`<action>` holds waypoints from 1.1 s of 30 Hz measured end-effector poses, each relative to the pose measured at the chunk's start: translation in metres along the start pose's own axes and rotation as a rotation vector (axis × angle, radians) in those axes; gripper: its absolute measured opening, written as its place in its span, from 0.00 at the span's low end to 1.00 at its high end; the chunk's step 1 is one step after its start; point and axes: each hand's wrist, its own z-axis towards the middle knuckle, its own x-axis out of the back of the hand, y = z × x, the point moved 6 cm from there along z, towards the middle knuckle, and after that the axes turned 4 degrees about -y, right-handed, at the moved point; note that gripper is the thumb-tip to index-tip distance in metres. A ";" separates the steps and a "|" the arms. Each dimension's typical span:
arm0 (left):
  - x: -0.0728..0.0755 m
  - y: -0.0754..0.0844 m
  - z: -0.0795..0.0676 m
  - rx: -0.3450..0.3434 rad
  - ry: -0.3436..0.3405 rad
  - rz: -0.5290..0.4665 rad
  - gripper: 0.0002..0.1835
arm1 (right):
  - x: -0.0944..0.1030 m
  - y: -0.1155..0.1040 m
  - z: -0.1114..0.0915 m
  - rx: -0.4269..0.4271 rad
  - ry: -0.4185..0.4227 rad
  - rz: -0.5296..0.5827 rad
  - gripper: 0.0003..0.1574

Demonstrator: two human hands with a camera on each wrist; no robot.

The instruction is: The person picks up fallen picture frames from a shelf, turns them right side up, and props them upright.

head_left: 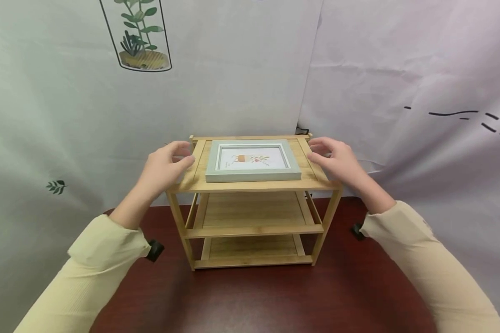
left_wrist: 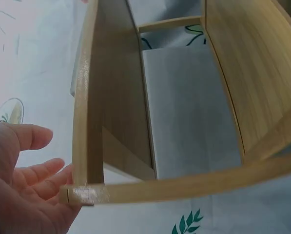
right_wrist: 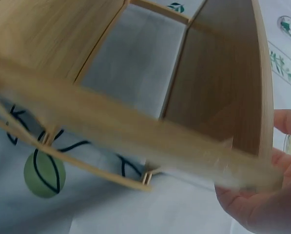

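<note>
A light wooden shelf rack (head_left: 254, 230) with three tiers stands on a dark red table. Flat on its top board lies a pale grey-green picture frame (head_left: 253, 176), its picture facing up. My left hand (head_left: 166, 164) is at the top board's left edge, thumb and fingers apart and relaxed. In the left wrist view its fingertips reach behind the board's corner, while the thumb stands away from the wood. My right hand (head_left: 334, 159) is at the opposite edge with loosely bent fingers. The right wrist view has its fingers (right_wrist: 242, 202) partly hidden behind the rack's corner.
Behind the rack hangs a white cloth (head_left: 241, 92) printed with plants. The dark red table (head_left: 254, 300) extends in front of the rack and to both sides. A small dark object (head_left: 302, 131) shows at the rack's back right corner.
</note>
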 end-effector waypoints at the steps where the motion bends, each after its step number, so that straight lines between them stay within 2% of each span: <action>1: -0.002 0.001 0.003 0.011 -0.023 -0.013 0.24 | -0.002 -0.001 0.003 -0.015 -0.012 0.000 0.24; 6: -0.012 0.003 0.016 0.054 -0.151 -0.048 0.26 | -0.013 -0.001 0.016 -0.106 -0.098 -0.015 0.26; 11: -0.023 0.005 0.024 0.069 -0.218 -0.053 0.27 | -0.026 0.004 0.023 -0.181 -0.180 -0.037 0.28; 19: -0.032 0.005 0.032 0.087 -0.227 -0.016 0.25 | -0.035 0.006 0.027 -0.206 -0.184 -0.023 0.27; 25: -0.035 0.006 0.033 0.092 -0.241 0.007 0.25 | -0.040 0.003 0.028 -0.196 -0.177 -0.008 0.25; 33: -0.036 0.004 0.030 0.077 -0.224 -0.010 0.25 | -0.042 0.002 0.027 -0.202 -0.191 0.018 0.27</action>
